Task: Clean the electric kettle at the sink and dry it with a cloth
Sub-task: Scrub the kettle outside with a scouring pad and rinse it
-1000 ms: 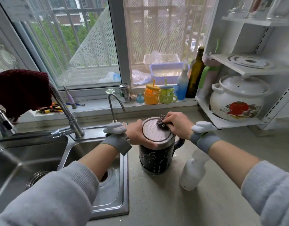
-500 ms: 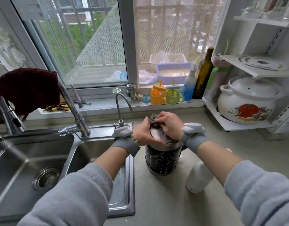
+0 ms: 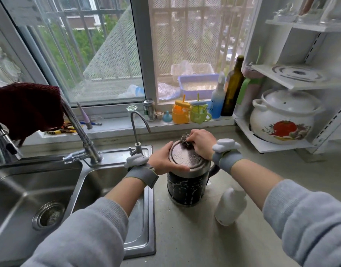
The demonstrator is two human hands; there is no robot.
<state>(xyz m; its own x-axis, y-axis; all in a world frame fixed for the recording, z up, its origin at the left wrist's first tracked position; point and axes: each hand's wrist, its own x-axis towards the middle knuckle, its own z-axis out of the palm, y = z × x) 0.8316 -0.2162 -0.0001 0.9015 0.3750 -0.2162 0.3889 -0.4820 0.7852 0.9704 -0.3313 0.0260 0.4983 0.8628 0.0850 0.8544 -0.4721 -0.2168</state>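
On the counter, one kettle [image 3: 188, 182]: left hand [image 3: 164, 160] grips it, right hand [image 3: 201, 143] fingers clutch one scourer [image 3: 185, 138].

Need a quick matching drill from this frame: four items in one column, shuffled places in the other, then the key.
Items:
1. kettle
2. steel scourer
3. dark red cloth
4. white spray bottle

Places:
A. draped at far left, behind the tall tap
B. on the counter, right of the sink
C. under the right hand, on the lid
D. lying on the counter by the right forearm

Pairs: 1-B, 2-C, 3-A, 4-D
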